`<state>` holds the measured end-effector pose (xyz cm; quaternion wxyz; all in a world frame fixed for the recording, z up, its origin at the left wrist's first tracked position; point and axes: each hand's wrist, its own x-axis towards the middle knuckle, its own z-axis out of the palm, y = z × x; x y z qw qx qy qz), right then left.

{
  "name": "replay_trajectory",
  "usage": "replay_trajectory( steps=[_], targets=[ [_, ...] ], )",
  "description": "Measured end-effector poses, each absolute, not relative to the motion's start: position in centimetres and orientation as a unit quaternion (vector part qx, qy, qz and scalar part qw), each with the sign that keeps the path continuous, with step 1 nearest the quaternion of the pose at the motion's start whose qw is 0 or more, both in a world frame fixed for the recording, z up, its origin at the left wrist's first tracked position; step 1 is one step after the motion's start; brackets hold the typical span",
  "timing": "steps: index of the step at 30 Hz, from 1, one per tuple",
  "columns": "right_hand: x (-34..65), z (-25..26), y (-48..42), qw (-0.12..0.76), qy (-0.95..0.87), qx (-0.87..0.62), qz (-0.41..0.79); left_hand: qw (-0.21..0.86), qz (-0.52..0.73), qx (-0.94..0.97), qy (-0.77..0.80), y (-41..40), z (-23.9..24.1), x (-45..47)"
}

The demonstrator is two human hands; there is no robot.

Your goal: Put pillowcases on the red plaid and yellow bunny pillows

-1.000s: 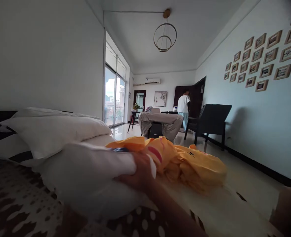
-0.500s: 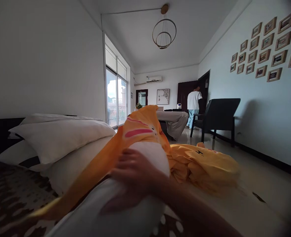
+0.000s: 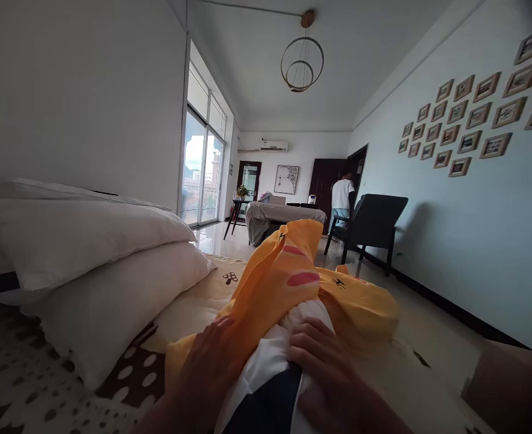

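A white pillow [image 3: 288, 337] lies in front of me on the bed, its far end inside an orange pillowcase [image 3: 279, 271] with pink marks. My left hand [image 3: 206, 361] grips the orange cloth at the pillow's left side, fingers curled. On the pillow's right side my right hand [image 3: 324, 367] presses down with its fingers bent over the white fabric. More of the orange case lies bunched up just beyond, to the right.
Two white pillows [image 3: 80, 241] are stacked at the left on the patterned bedspread [image 3: 31, 392]. A dark armchair [image 3: 374, 223] stands by the right wall under framed pictures. A person in a white shirt [image 3: 340, 196] stands far back near a covered table [image 3: 284, 214].
The orange case has come further over the pillow's end. My left hand has come into view on the cloth, and my right hand has shifted to the pillow's right side.
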<state>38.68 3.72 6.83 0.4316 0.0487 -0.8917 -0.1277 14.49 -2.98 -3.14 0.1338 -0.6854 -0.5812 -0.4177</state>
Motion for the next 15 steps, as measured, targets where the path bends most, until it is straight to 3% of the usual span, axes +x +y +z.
replay_trajectory(
  steps=[5,11,15],
  targets=[
    [37.7,5.2,1.7,0.457,-0.844,0.063,-0.274,0.003,-0.344,-0.693,-0.634,0.4,-4.7,14.0],
    [35.8,2.7,0.6,0.483,-0.853,0.064,-0.187,-0.056,-0.315,-0.7,-0.638,2.2,-0.7,10.4],
    [36.3,3.0,0.4,0.494,-0.862,0.041,-0.107,-0.001,-0.339,-0.631,-0.697,2.6,2.5,5.7]
  ],
)
